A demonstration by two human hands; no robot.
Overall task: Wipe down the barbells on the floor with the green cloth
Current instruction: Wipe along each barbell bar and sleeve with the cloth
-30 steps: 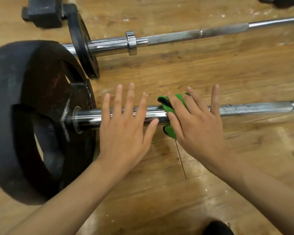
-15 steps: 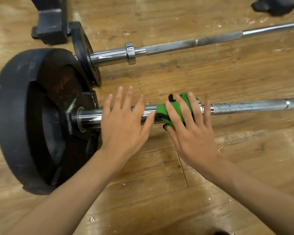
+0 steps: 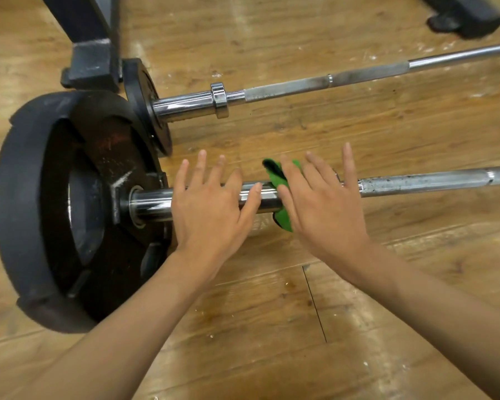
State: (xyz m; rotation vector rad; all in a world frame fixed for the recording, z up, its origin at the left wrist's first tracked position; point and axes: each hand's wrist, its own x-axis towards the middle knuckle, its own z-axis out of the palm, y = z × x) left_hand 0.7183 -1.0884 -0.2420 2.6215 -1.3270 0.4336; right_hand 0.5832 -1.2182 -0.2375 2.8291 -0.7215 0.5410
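Two steel barbells lie on the wooden floor. The near barbell (image 3: pixel 422 181) runs left to right and carries a large black plate (image 3: pixel 41 215) at its left end. My left hand (image 3: pixel 211 206) rests flat on its shiny sleeve, fingers straight and spread. Just to the right, my right hand (image 3: pixel 321 200) presses the green cloth (image 3: pixel 277 180) onto the bar with straight fingers. The cloth drapes over the bar and shows above and below my fingers. The far barbell (image 3: pixel 300 88) lies behind, with a smaller black plate (image 3: pixel 145 105).
A dark metal rack foot (image 3: pixel 93 62) stands at the upper left, right behind the small plate. Another dark foot (image 3: pixel 468 15) sits at the upper right corner. Worn wooden floor (image 3: pixel 272 327) stretches in front of the near bar.
My right hand's fingers, curved over the cloth half a second ago, now lie straight and spread. The cloth has rolled with the bar. The left hand stays on the sleeve.
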